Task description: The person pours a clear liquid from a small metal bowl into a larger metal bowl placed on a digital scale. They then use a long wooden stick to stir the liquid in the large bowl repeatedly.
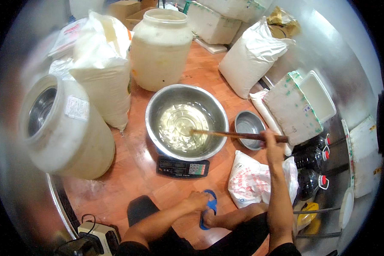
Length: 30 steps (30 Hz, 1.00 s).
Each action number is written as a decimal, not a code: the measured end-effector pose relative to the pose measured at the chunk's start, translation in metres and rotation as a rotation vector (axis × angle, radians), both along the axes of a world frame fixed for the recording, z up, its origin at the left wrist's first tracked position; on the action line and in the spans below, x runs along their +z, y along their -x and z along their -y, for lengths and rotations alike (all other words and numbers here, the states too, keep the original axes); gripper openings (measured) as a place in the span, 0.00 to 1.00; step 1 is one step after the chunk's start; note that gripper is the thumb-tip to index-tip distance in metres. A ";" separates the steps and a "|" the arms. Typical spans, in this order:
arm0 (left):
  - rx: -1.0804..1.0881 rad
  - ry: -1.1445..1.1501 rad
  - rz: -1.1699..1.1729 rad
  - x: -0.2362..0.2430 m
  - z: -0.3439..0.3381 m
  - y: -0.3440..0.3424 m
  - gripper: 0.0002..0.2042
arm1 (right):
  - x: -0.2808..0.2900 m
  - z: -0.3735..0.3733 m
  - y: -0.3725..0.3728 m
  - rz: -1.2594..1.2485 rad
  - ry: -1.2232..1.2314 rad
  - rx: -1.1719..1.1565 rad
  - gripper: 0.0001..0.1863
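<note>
Liquid (175, 137) lies in the wide steel bowl (219, 113), apparently on the black scale (170, 166); nearer, the left hand (197, 201) is by the blue slipper (211, 205), its grip unclear. Farther right, the right hand (272, 141) grasps the wooden stick (243, 135) reaching into the bowl; slow, level circles should limit splashing.

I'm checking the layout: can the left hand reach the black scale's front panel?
Probably yes: nothing visible stands between the left hand and the panel; the steel bowl sits beyond it, leaving the keys uncovered.
</note>
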<state>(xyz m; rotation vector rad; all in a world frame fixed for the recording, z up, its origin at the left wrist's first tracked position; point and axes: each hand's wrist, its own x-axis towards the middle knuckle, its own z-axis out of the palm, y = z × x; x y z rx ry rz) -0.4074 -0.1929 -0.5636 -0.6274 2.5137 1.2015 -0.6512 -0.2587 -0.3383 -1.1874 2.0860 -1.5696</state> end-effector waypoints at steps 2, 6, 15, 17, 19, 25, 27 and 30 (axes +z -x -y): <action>-0.012 0.039 -0.039 0.003 -0.002 -0.004 0.28 | -0.016 0.003 -0.015 0.050 -0.107 0.320 0.11; 0.039 0.083 -0.085 -0.008 -0.010 -0.005 0.29 | -0.037 0.011 -0.047 0.052 -0.136 0.688 0.15; -0.006 0.016 -0.063 -0.003 0.000 -0.001 0.30 | -0.002 0.006 -0.004 0.051 0.049 -0.034 0.16; -0.057 0.013 -0.077 0.003 0.004 -0.006 0.36 | -0.018 0.010 -0.021 -0.016 -0.028 0.191 0.13; -0.018 0.068 -0.111 -0.013 -0.004 -0.009 0.36 | -0.039 0.018 -0.043 -0.054 -0.062 0.436 0.13; 0.004 0.031 -0.126 -0.014 -0.001 -0.010 0.34 | -0.005 0.010 -0.025 0.184 -0.168 0.297 0.17; 0.004 0.033 -0.093 -0.023 -0.003 -0.005 0.34 | 0.014 0.004 0.000 0.141 -0.142 0.134 0.17; -0.002 0.032 -0.062 -0.031 -0.004 -0.002 0.33 | 0.009 0.008 -0.004 0.022 -0.069 0.023 0.19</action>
